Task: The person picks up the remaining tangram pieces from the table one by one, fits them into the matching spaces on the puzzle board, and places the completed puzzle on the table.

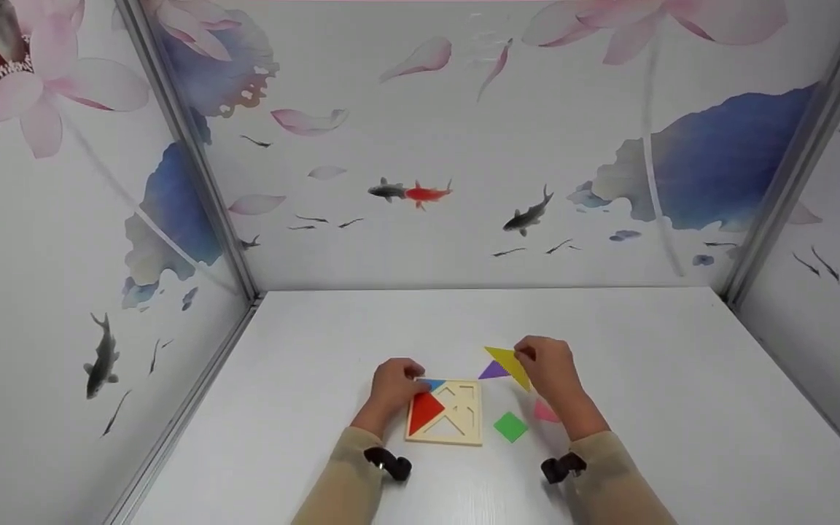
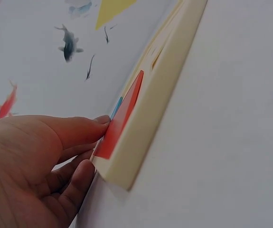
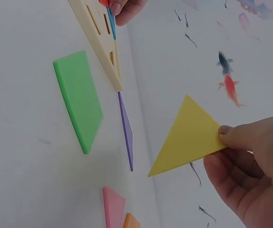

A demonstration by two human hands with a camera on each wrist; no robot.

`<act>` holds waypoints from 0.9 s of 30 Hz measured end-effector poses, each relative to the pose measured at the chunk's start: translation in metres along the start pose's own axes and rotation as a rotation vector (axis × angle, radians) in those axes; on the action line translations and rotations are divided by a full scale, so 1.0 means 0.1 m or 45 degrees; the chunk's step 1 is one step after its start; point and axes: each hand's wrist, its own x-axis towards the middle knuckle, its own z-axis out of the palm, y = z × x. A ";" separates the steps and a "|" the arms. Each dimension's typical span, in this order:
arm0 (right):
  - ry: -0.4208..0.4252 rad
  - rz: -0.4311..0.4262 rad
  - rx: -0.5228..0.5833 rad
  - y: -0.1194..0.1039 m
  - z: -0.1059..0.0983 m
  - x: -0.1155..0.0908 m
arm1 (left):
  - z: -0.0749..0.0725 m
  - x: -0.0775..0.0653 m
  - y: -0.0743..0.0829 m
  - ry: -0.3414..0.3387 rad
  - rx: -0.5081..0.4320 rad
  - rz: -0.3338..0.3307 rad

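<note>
My right hand [image 1: 547, 364] pinches a yellow triangle [image 1: 507, 364] by one edge, thumb against fingers, and holds it raised off the table. In the right wrist view the yellow triangle [image 3: 186, 140] hangs apart from every other piece. My left hand [image 1: 394, 384] grips the left edge of a wooden tangram tray [image 1: 445, 440], the thumb on top near the blue piece [image 1: 432, 383]. A red triangle [image 1: 425, 413] lies in the tray beside the blue piece. Other recesses show bare wood. The left hand's fingertips are partly hidden behind the tray's edge.
Right of the tray lie a green square [image 1: 510, 426], a purple triangle [image 1: 493, 370] and a pink piece [image 1: 545, 411], partly covered by the right forearm. An orange piece [image 3: 132, 222] shows at the right wrist view's bottom edge. Painted wall panels [image 1: 420, 255] border the white table [image 1: 303, 343].
</note>
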 end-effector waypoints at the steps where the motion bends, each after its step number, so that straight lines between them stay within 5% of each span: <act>1: -0.006 0.003 0.008 0.00 0.00 0.00 | 0.00 0.00 0.00 0.003 0.002 0.008; 27: -0.076 0.037 0.148 -0.12 0.05 -0.01 | -0.03 -0.01 0.01 -0.010 -0.030 0.006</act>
